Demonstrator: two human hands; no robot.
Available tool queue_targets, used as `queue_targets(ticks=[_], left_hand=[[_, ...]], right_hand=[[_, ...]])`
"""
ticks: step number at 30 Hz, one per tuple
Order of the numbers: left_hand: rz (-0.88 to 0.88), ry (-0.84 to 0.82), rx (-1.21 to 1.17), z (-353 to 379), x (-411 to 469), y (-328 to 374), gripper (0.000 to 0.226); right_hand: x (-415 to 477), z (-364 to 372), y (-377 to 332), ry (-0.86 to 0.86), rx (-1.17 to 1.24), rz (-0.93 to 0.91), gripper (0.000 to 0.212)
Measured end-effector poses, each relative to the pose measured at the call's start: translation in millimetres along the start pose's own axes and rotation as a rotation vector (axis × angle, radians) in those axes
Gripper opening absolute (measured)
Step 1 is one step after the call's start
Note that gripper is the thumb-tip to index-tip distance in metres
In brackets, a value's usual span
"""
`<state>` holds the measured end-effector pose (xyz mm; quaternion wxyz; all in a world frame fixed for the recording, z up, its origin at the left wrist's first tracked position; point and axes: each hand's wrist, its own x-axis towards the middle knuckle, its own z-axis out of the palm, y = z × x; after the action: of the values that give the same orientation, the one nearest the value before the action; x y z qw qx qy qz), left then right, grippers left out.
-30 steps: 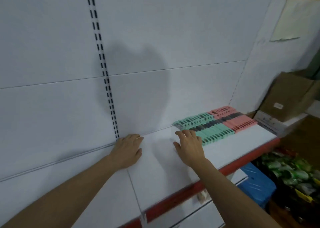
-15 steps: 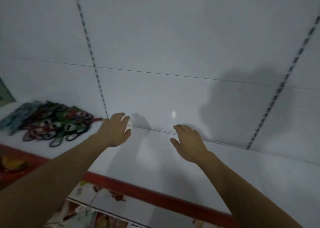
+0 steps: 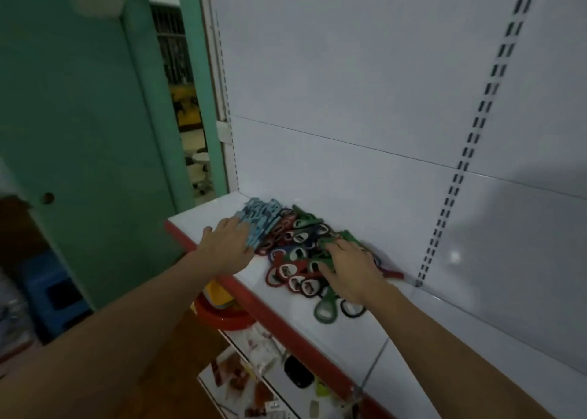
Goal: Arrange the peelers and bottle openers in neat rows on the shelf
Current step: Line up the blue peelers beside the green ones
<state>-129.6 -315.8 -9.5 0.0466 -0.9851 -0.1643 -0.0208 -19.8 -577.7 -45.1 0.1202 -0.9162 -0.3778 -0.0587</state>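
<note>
- head view showed left hand (image 3: 227, 247) flat on blue peelers (image 3: 263, 218), right hand (image 3: 352, 274) flat on bottle openers (image 3: 295, 253), neither gripping.
- sliding the two kinds apart on the shelf (image 3: 333, 333) seemed wise.

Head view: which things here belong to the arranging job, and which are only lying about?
For the job:
light blue peelers, under the left hand
heap of bottle openers, under the right hand
white shelf

Lying about:
red basin below the shelf
blue stool on the floor
packets on the lower shelf
green door
</note>
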Motion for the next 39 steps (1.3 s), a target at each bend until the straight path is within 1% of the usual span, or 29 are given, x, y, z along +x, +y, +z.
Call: queue_targets(ticks=[5, 8, 10, 13, 16, 17, 19, 21, 23, 25, 27, 31, 34, 35, 38, 39], left_hand=[[-0.106, -0.106, 0.021, 17, 46, -78, 0.057], [-0.141, -0.169, -0.006, 24, 57, -92, 0.053], [-0.182, -0.202, -0.095, 33, 72, -101, 0.055], [-0.256, -0.266, -0.341, 40, 99, -106, 0.065], [-0.28, -0.295, -0.446, 50, 134, -106, 0.072], [-0.291, -0.312, -0.477, 53, 148, -105, 0.077], [-0.318, -0.37, -0.53, 61, 175, -101, 0.099], [-0.339, -0.421, -0.499, 68, 201, -97, 0.122], [-0.324, -0.428, -0.439, 74, 228, -94, 0.127], [-0.244, -0.462, -0.495, 79, 249, -96, 0.123], [-0.158, -0.488, -0.567, 84, 260, -102, 0.117], [-0.054, -0.401, -0.728, 101, 269, -119, 0.09], [0.004, -0.353, -0.826, 109, 266, -127, 0.084], [0.019, -0.328, -0.844, 110, 264, -127, 0.084], [0.067, -0.247, -0.845, 111, 257, -127, 0.084], [0.085, -0.235, -0.836, 110, 257, -126, 0.086]], right_hand=[[85, 22, -39, -0.036, 0.009, -0.012, 0.046], [108, 26, -45, -0.049, 0.031, -0.006, 0.042], [128, 36, -53, -0.094, 0.108, -0.018, 0.037], [156, 46, -66, -0.135, 0.235, 0.008, 0.026], [179, 57, -73, -0.113, 0.261, 0.069, 0.026], [187, 60, -74, -0.107, 0.251, 0.091, 0.028], [201, 65, -74, -0.11, 0.228, 0.137, 0.031], [217, 70, -73, -0.119, 0.208, 0.177, 0.032], [234, 75, -73, -0.099, 0.22, 0.225, 0.038], [247, 81, -76, -0.072, 0.256, 0.288, 0.043], [257, 88, -84, -0.057, 0.235, 0.341, 0.045], [275, 97, -107, -0.051, 0.194, 0.406, 0.045], [282, 104, -122, -0.062, 0.164, 0.421, 0.05], [281, 107, -126, -0.044, 0.171, 0.438, 0.046], [280, 109, -134, 0.013, 0.137, 0.49, 0.023], [279, 107, -134, 0.037, 0.129, 0.525, 0.019]])
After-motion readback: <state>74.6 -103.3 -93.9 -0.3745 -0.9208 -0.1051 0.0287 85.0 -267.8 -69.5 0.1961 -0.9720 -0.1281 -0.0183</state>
